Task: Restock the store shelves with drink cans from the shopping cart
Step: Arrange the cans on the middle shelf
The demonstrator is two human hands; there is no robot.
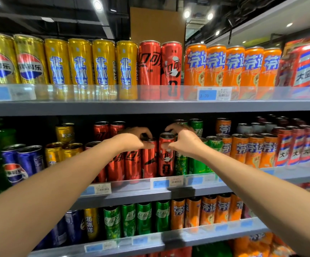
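Both my arms reach to the middle shelf (150, 193), where tall red cola cans stand in a row. My left hand (134, 139) grips the top of one red can (149, 160), fingers curled over its rim. My right hand (183, 140) pinches the top of the neighbouring red can (166, 158), which has a black and white print and stands at the shelf's front. Both cans are upright among other red cans (117, 164). The shopping cart is out of view.
Green cans (196, 164) stand right of the red row, orange cans (252, 151) further right, yellow (63, 151) and blue cans (24, 160) to the left. The upper shelf (150, 106) and the lower shelf (150, 238) are packed with cans. Price tags line the shelf edges.
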